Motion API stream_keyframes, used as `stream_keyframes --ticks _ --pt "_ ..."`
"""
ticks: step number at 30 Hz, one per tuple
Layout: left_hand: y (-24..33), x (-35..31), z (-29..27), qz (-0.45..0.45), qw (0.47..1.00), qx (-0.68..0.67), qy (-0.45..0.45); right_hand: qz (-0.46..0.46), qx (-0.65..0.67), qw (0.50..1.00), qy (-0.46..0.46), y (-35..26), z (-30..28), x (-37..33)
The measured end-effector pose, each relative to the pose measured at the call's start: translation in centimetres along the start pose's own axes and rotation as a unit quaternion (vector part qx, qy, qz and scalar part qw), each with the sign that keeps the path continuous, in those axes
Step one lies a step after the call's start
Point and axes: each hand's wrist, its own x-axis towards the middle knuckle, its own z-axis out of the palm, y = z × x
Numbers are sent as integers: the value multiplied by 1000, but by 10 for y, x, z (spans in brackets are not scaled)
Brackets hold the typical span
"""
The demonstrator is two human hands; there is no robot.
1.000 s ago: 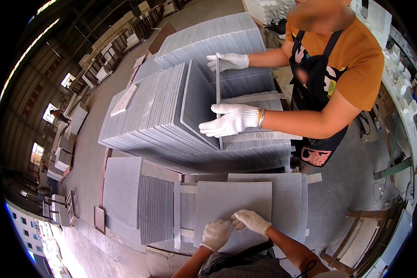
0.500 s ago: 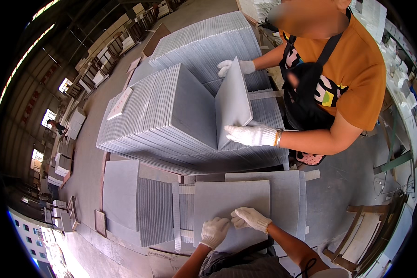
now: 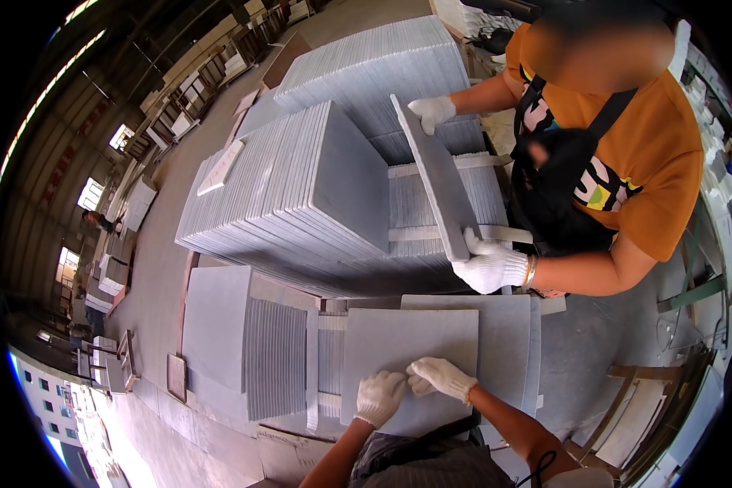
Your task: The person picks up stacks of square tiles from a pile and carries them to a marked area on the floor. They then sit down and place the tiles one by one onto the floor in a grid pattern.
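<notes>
My left hand (image 3: 381, 397) and my right hand (image 3: 441, 379), both in white knitted gloves, meet above a grey stone slab (image 3: 411, 337) that lies in front of me. The fingers of both hands are curled and drawn together, fingertips nearly touching. Whatever may be pinched between them is too small or hidden to see. A second grey slab (image 3: 508, 337) sits partly beneath the first, toward the right. Across from me, a co-worker's gloved hands grip another slab (image 3: 435, 175) by its two ends, tilted above a lower stack.
Tall rows of upright grey slabs (image 3: 260, 195) stand ahead, with a small white piece (image 3: 222, 167) resting on top. Nearer left is a shorter row (image 3: 276, 358) beside a pale strip (image 3: 311, 370). A wooden rack (image 3: 634, 407) with panels stands at the right.
The co-worker has lifted the slab away from the tall row and drawn it rightward, toward their body. My hands stay together over the near slab, with little change.
</notes>
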Motion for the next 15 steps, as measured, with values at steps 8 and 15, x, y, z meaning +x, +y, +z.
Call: stream_keyframes --ticks 8,15 --pt "-13 3 5 -78 973 -207 58 -16 -331 943 -29 -15 20 -22" --pt "-61 -36 -13 -325 877 -295 195 -40 -233 971 -26 -67 35 -128"
